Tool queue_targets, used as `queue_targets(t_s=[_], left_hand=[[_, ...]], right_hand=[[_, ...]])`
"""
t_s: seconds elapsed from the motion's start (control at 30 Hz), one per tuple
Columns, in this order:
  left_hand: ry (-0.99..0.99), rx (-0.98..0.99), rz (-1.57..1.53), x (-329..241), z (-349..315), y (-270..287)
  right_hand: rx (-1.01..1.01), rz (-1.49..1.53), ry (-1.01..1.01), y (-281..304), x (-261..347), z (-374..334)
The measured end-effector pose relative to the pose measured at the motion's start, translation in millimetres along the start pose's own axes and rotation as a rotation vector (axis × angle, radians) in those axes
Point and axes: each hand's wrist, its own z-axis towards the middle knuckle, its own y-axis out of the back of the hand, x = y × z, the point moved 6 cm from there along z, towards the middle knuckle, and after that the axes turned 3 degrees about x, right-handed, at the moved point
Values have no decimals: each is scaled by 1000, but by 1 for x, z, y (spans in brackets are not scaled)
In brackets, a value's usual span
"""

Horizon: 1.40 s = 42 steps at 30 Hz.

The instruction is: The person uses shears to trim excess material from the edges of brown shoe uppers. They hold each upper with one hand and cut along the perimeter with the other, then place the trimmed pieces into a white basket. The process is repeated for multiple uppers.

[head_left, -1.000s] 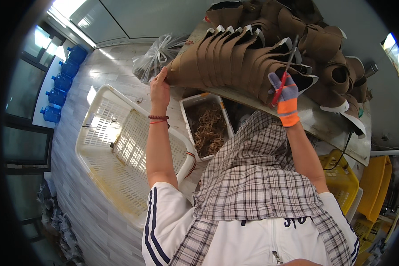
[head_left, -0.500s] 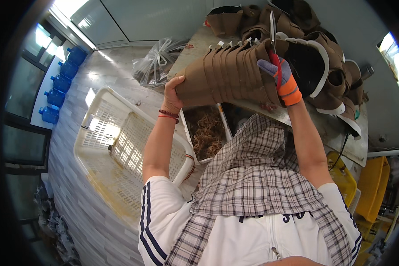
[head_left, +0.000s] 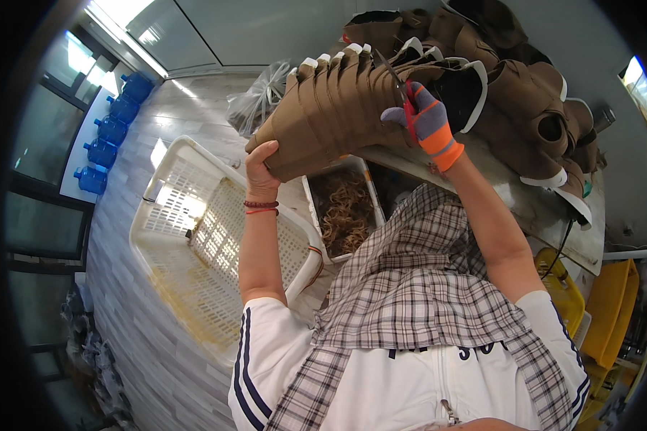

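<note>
A long row of nested brown shoe uppers (head_left: 331,108) with white edges is held up between my hands, off the front of the table. My left hand (head_left: 262,172), bare, grips the left end with the thumb on top. My right hand (head_left: 431,123), in a grey and orange glove, is closed around red-handled scissors (head_left: 410,108) and presses against the right end of the row. The scissors' blades point up and away, over the uppers. Part of the right hand's fingers is hidden behind the row.
More brown uppers (head_left: 510,100) are heaped on the table (head_left: 582,244) at the right. Below stand a white plastic basket (head_left: 142,248) and a bin of tangled tan scraps (head_left: 346,208). A clear plastic bag (head_left: 255,100) lies beyond. Yellow crates (head_left: 611,312) stand at the lower right.
Both hands have moved left with the row of uppers, away from the heap. The row now tilts more, its left end lower, and its white edges show more along the top.
</note>
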Motion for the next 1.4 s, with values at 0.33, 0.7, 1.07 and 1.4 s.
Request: queue_targets(t_s=[0.33, 0.7, 1.07, 1.4], left_hand=[[-195, -318, 8, -19, -108, 68], [-261, -567, 42, -33, -232, 110], [-351, -986, 226, -57, -379, 115], [-89, -1049, 289, -26, -467, 136]], right_hand=[[328, -361, 108, -83, 89, -6], [559, -213, 28, -171, 63, -43], [901, 293, -143, -285, 46, -124], [953, 541, -496, -347, -45, -264]])
